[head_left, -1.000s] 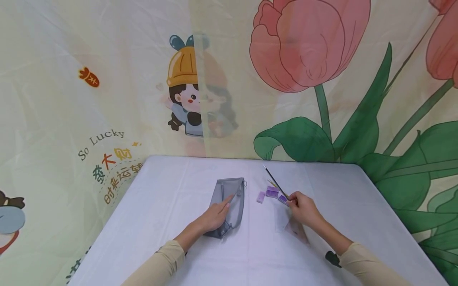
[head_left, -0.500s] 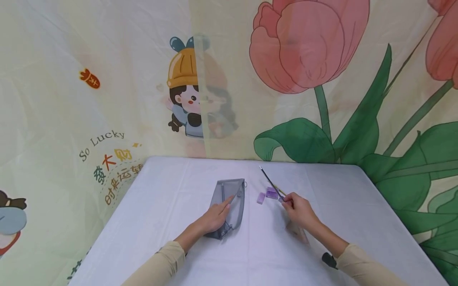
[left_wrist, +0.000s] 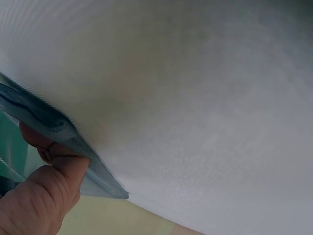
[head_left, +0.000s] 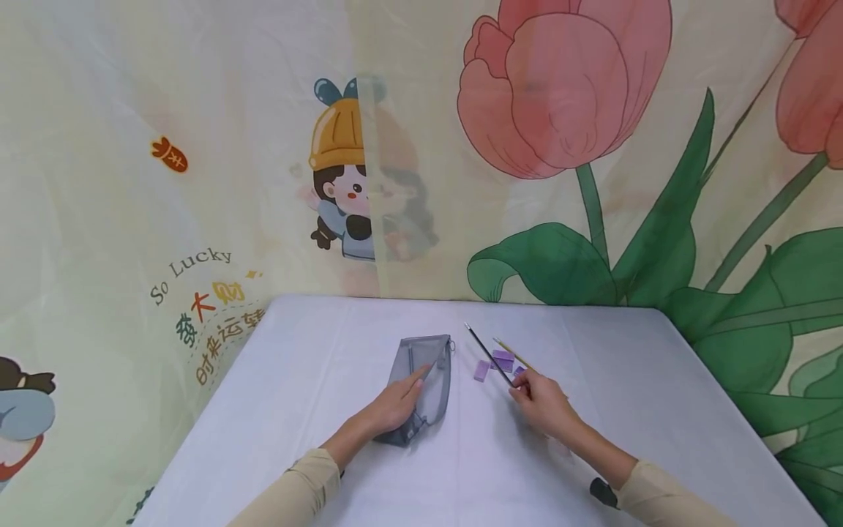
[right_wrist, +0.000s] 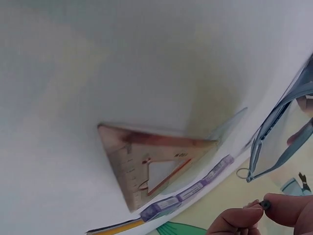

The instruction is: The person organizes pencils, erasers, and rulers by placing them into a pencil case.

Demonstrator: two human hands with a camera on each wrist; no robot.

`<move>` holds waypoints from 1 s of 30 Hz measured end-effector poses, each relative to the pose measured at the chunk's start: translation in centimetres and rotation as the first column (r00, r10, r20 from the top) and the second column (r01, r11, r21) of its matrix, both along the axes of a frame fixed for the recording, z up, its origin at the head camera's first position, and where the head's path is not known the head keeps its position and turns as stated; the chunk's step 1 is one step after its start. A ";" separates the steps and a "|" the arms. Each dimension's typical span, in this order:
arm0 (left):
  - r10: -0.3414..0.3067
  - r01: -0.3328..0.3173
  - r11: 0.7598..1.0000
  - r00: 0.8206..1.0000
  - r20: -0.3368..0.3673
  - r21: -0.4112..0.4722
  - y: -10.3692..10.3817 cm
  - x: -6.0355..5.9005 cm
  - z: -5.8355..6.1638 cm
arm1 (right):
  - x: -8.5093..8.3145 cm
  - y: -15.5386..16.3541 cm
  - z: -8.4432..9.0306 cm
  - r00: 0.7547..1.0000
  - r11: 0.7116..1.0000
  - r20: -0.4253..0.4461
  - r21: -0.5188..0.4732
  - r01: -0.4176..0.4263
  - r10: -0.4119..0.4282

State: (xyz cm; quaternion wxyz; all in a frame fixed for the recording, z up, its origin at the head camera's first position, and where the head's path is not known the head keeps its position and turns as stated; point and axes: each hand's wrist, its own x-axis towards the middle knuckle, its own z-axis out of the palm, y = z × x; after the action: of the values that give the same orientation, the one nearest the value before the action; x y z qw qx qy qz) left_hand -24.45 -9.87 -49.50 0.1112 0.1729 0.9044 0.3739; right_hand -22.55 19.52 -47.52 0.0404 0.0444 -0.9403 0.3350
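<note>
A grey mesh pencil case [head_left: 428, 391] lies left of the table's middle. My left hand [head_left: 397, 402] holds it, the index finger stretched along its top; in the left wrist view the thumb and curled fingers [left_wrist: 71, 169] grip its edge. A slim black pencil [head_left: 486, 351] slants up from my right hand [head_left: 545, 405], pinched between thumb and fingertips. In the right wrist view only the dark end of that pencil [right_wrist: 264, 204] shows. The right hand is to the right of the case, apart from it.
Several purple block-like pieces [head_left: 481, 370] lie near the right hand, beside a yellow pencil [head_left: 514, 353]. A clear set square with reddish edges [right_wrist: 142, 159] lies by them, partly over another transparent piece [right_wrist: 230, 127]. A printed cloth [head_left: 421, 146] hangs behind the white table.
My right hand has shifted left toward the pencil case, carrying the black pencil with it. The left hand keeps its place on the case.
</note>
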 end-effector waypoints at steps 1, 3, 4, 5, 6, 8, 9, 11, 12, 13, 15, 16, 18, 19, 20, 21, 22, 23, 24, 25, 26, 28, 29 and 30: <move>0.000 0.000 1.000 1.000 0.001 0.002 0.0 0.0 0.0 | 0.1 -0.1 0.0 1.000 1.000 -0.009 0.004 -0.008 0.008; 0.000 0.000 1.000 1.000 0.007 0.005 -0.1 -0.2 0.0 | 0.4 -0.3 0.0 0.999 1.000 -0.032 0.018 -0.018 0.019; 0.003 -0.003 1.000 1.000 0.012 0.008 -0.1 -0.3 0.0 | 0.5 -0.4 0.1 0.999 1.000 -0.039 0.023 -0.020 0.021; 0.002 -0.002 1.000 1.000 0.007 0.009 -0.1 -0.3 0.1 | 0.6 -0.5 0.1 0.999 0.999 -0.041 0.029 -0.021 0.022; 0.005 -0.006 1.000 1.000 0.007 0.009 -0.1 -0.4 0.0 | 0.7 -0.7 0.1 0.999 0.999 -0.041 0.033 -0.020 0.021; 0.012 -0.012 1.000 1.000 0.012 0.010 -0.1 -0.5 0.0 | 0.9 -0.8 0.1 0.999 0.999 -0.032 0.038 -0.015 0.017; 0.014 -0.014 1.000 1.000 0.015 0.013 -0.2 -0.5 0.0 | 1.0 -0.9 0.1 1.000 0.999 -0.026 0.038 -0.015 0.016; 0.016 -0.017 1.000 1.000 0.018 0.016 -0.2 -0.6 0.0 | 1.2 -1.1 0.1 1.000 0.999 -0.015 0.032 -0.021 0.021; 0.019 -0.020 1.000 0.999 0.026 0.019 -0.2 -0.5 0.0 | 1.4 -1.2 0.0 1.000 0.999 -0.009 0.026 -0.024 0.025; 0.018 -0.019 1.000 0.999 0.028 0.022 -0.3 -0.5 -0.1 | 1.5 -1.3 0.0 1.000 0.999 -0.006 0.023 -0.027 0.028; 0.016 -0.017 1.000 0.999 0.030 0.025 -0.3 -0.4 0.0 | 1.7 -1.5 -0.2 0.999 0.999 0.001 0.016 -0.036 0.036; 0.017 -0.017 1.000 0.999 0.031 0.025 -0.4 -0.4 0.0 | 1.8 -1.7 -0.3 0.999 0.999 0.005 0.015 -0.038 0.038; 0.019 -0.019 1.000 0.999 0.038 0.024 -0.4 -0.3 0.0 | 1.9 -2.1 -0.5 0.999 0.999 0.008 0.022 -0.039 0.039; 0.017 -0.018 1.000 0.999 0.035 0.025 -0.4 -0.3 0.1 | 2.0 -2.2 -0.6 0.999 0.999 0.010 0.026 -0.040 0.040; 0.019 -0.020 1.000 0.999 0.037 0.021 -0.4 -0.2 0.1 | 2.0 -2.4 -0.7 0.999 0.999 0.015 0.027 -0.042 0.042; 0.021 -0.022 1.000 0.999 0.040 0.020 -0.5 -0.2 0.0 | 2.0 -2.6 -0.8 0.999 0.999 0.017 0.027 -0.044 0.044; 0.023 -0.023 1.000 0.999 0.039 0.016 -0.5 -0.2 0.0 | 2.0 -2.8 -0.8 0.999 0.999 0.019 0.027 -0.046 0.045; 0.024 -0.025 1.000 0.999 0.038 0.015 -0.5 -0.1 0.0 | 2.0 -3.0 -0.9 0.999 0.998 0.020 0.025 -0.049 0.048; 0.026 -0.026 1.000 0.999 0.038 0.015 -0.5 -0.1 0.0 | 1.9 -3.1 -1.0 0.998 0.999 0.023 0.019 -0.051 0.051; 0.023 -0.023 1.000 0.999 0.034 0.018 -0.5 -0.1 0.0 | 1.8 -3.3 -1.0 0.998 0.998 0.019 0.014 -0.057 0.057; 0.024 -0.025 1.000 0.999 0.039 0.019 -0.4 -0.1 0.0 | 1.8 -3.4 -1.1 0.998 0.998 0.024 0.007 -0.056 0.056; 0.020 -0.021 1.000 0.999 0.043 0.019 -0.4 0.0 0.0 | 1.6 -3.7 -1.2 0.998 0.998 0.033 -0.003 -0.059 0.059; 0.018 -0.019 1.000 0.999 0.045 0.019 -0.4 0.0 -0.1 | 1.5 -3.8 -1.3 0.998 0.998 0.037 -0.007 -0.059 0.060; 0.016 -0.017 1.000 0.999 0.048 0.020 -0.3 0.0 -0.1 | 1.5 -4.0 -1.3 0.997 0.998 0.041 -0.011 -0.059 0.059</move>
State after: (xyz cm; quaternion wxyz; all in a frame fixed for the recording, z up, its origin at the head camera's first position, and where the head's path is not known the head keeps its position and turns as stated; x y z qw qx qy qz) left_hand -24.44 -10.22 -49.60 0.1280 0.1577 0.8990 0.3881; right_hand -21.10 15.57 -48.86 0.0113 0.0651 -0.9377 0.3412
